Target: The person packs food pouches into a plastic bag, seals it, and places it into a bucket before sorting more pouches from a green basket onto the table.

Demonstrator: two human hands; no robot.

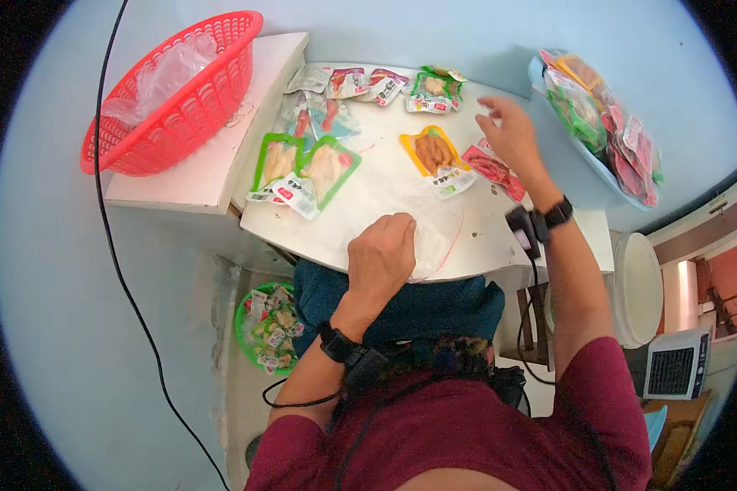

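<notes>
My left hand is closed at the near edge of the white table, its fingers curled on a clear plastic bag with a thin red line along one side. My right hand hovers over the table's right side, thumb and fingers apart, with nothing between them. Just below it lies a red packet, partly covered by the wrist. To its left is a yellow-edged packet of brown food. Two green-edged packets of pale food lie on the left, overlapping each other.
Several packets line the table's back edge, near a green packet pile. A red basket with clear bags stands left. A blue basin of packets is at the right. Below sits a green basket. A black cable hangs left.
</notes>
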